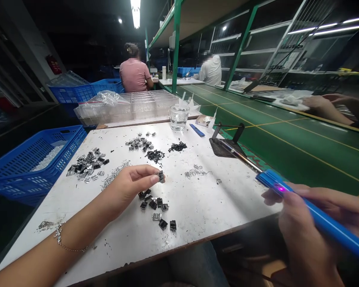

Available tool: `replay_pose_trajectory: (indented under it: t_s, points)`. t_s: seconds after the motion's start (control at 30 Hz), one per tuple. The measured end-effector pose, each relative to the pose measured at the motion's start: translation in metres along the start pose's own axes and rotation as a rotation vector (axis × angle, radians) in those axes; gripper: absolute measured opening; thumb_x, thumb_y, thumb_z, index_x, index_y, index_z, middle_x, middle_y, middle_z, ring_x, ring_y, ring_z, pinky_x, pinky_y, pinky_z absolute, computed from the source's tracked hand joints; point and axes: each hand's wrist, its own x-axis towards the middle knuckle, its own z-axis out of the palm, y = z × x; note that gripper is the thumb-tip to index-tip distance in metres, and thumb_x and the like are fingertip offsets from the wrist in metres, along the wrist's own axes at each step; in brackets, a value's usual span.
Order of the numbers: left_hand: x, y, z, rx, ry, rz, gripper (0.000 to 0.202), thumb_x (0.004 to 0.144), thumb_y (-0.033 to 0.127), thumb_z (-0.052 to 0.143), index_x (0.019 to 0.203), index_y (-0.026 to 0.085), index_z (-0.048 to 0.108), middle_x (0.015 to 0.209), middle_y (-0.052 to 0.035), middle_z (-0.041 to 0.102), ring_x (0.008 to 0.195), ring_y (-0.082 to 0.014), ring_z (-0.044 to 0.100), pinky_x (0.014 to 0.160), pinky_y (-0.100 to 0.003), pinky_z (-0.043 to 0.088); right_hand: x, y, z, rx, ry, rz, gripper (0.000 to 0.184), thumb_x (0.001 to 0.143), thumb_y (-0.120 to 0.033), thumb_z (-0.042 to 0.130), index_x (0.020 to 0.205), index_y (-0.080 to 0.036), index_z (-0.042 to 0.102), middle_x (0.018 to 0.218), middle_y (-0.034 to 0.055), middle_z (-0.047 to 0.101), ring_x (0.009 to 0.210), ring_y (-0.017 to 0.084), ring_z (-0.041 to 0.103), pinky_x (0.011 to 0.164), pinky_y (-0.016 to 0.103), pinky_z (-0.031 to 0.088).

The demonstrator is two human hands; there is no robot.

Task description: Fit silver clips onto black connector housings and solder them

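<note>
A small black part (161, 176) is pinched between the thumb and fingers of the left hand (131, 185), above the table (209, 217) near scattered similar parts (153, 204), while the right hand (300, 231) grips a blue tool (317, 215) whose metal shaft reaches a dark stand (220, 148).

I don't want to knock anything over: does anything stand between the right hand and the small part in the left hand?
Nothing upright visibly stands between the right hand and the small part; only thin metal bits and one loose piece lie on the white tabletop there.
</note>
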Motion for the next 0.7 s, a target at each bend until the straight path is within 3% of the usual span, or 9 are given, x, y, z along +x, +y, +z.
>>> replay_pose_trajectory:
  t_s: [0.07,0.13,0.27,0.4,0.7]
  points:
    - [0.001,-0.002,-0.001,0.018,-0.001,0.002,0.013,0.08,0.039,0.068,0.083,0.026,0.071,0.093,0.0004,0.065,0.092,-0.0159,0.055,0.089,-0.031,0.038,-0.006,-0.022,0.005,0.321,0.039,0.092,0.01,0.064,-0.024,0.074,0.07,-0.021,0.067,0.059,-0.0012,0.064,0.04,0.018,0.058,0.034,0.031,0.044]
    - [0.002,-0.004,-0.002,0.038,-0.002,0.006,0.013,0.08,0.038,0.068,0.084,0.026,0.07,0.094,0.0,0.065,0.094,-0.0161,0.055,0.089,-0.031,0.038,-0.011,-0.039,0.008,0.545,-0.053,0.149,0.008,0.067,-0.025,0.074,0.069,-0.02,0.068,0.056,-0.0013,0.065,0.035,0.016,0.056,0.029,0.03,0.042]
    - [0.001,-0.005,-0.003,0.072,-0.014,0.018,0.013,0.081,0.037,0.067,0.087,0.026,0.07,0.092,-0.0007,0.063,0.091,-0.0157,0.054,0.084,-0.03,0.04,-0.018,-0.054,0.009,0.69,-0.281,0.188,0.008,0.079,-0.029,0.069,0.076,-0.021,0.071,0.049,-0.0013,0.061,0.036,0.014,0.055,0.033,0.027,0.042]
    - [0.0,-0.005,-0.003,0.093,-0.036,0.036,0.012,0.082,0.036,0.067,0.087,0.026,0.069,0.088,-0.0006,0.061,0.085,-0.0149,0.053,0.078,-0.029,0.041,-0.024,-0.049,0.009,0.699,-0.495,0.155,0.011,0.08,-0.016,0.063,0.088,-0.021,0.069,0.053,0.0001,0.06,0.042,0.015,0.057,0.037,0.027,0.041]
    - [-0.001,-0.005,-0.001,0.099,-0.03,0.042,0.01,0.08,0.034,0.069,0.087,0.026,0.069,0.085,0.0001,0.061,0.081,-0.0135,0.053,0.072,-0.026,0.043,-0.033,-0.043,0.01,0.603,-0.37,0.133,0.018,0.075,-0.009,0.064,0.083,-0.024,0.069,0.058,-0.0011,0.058,0.045,0.016,0.058,0.038,0.029,0.044]
